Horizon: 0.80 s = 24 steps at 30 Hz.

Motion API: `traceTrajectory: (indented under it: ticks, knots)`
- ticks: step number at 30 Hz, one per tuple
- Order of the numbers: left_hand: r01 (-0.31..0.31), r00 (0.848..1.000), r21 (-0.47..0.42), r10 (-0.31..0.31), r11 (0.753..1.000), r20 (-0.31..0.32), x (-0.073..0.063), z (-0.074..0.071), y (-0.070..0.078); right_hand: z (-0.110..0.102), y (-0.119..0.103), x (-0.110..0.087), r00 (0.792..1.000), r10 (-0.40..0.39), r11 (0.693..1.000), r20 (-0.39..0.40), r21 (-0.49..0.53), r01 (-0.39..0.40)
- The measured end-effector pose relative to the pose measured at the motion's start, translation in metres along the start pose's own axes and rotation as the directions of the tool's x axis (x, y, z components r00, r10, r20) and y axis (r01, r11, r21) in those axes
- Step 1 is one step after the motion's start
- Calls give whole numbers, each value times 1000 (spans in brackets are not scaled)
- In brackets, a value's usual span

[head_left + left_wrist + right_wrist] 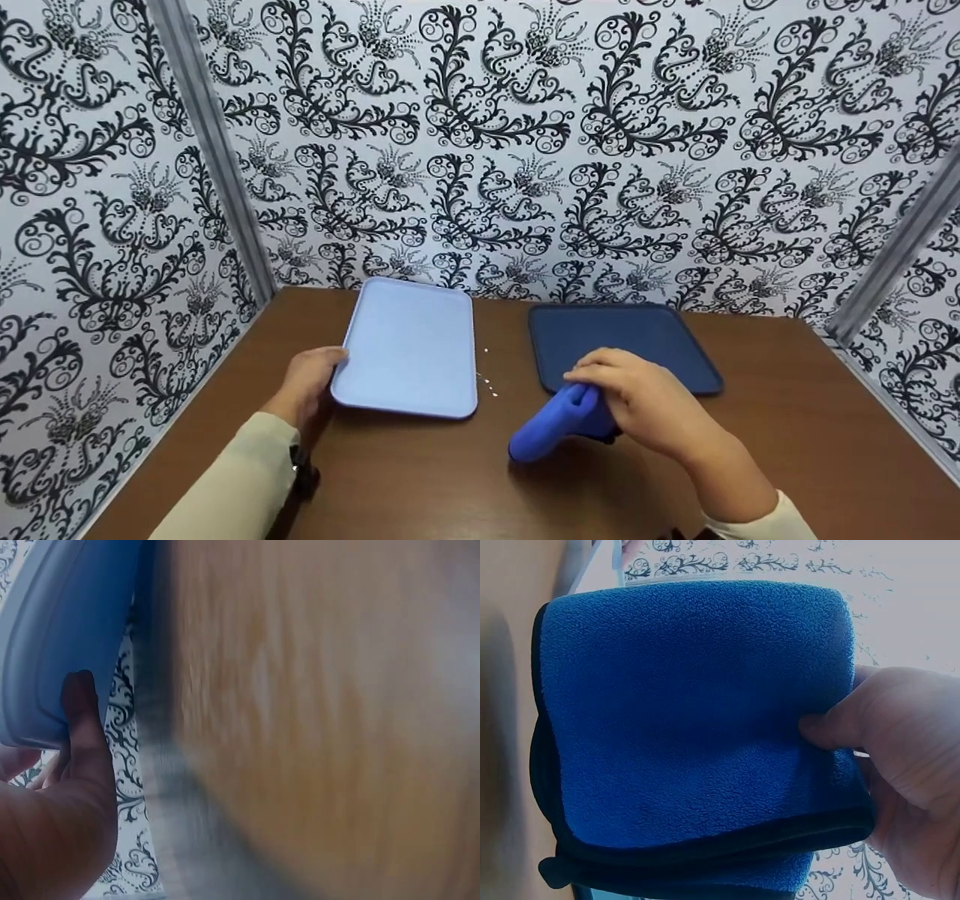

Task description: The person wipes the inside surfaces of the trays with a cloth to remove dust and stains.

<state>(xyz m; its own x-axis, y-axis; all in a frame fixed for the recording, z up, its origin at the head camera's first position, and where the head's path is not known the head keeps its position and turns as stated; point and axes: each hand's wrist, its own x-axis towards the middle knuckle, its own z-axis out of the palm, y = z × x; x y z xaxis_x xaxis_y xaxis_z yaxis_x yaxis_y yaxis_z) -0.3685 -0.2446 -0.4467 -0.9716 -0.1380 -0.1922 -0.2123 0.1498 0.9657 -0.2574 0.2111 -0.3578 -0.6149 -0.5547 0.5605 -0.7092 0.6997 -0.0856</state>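
A light blue tray (412,345) is at the left of the brown table, and my left hand (310,379) grips it by its left edge. The tray looks tilted. In the left wrist view a digit of the left hand (75,795) presses on the blue tray (82,622). My right hand (649,401) holds a folded blue cloth (551,424) over the table, in front of a dark blue tray (607,337). Seen from the right wrist, the cloth (697,705) is fuzzy with a dark edging, and the thumb of the right hand (915,757) pinches its side.
Small white spots (489,385) lie on the brown table (420,480) between the two trays. A wall (495,150) with black scroll patterns stands behind the table, and a similar wall (97,225) closes the left side.
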Motion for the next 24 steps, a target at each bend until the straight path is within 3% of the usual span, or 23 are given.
traceTrajectory:
  ticks: [4, 8, 14, 20, 24]
  knots:
    - [-25, 999, 122, 30, 992, -38, 8, -4, -2, 1, 1, 0, 1000, 3, 1000, -1, -5, -3]
    - [-50, 997, 245, 64, 968, -52, 12, -7, -2, 1, 1, 0, 1000, 1, 1000, -2, -13, -1]
    - [-74, 992, 476, 112, 876, -52, 15, -7, 2, 3, 0, 1, 1000, 6, 1000, 7, -17, -6]
    - [-59, 993, 577, 109, 815, -52, 15, -6, 5, 6, -2, 1, 1000, -3, 1000, 27, -13, 3]
    - [-68, 989, 642, 137, 763, -59, 14, -5, 10, 6, -2, 1, 1000, -9, 1000, 30, -15, 10]
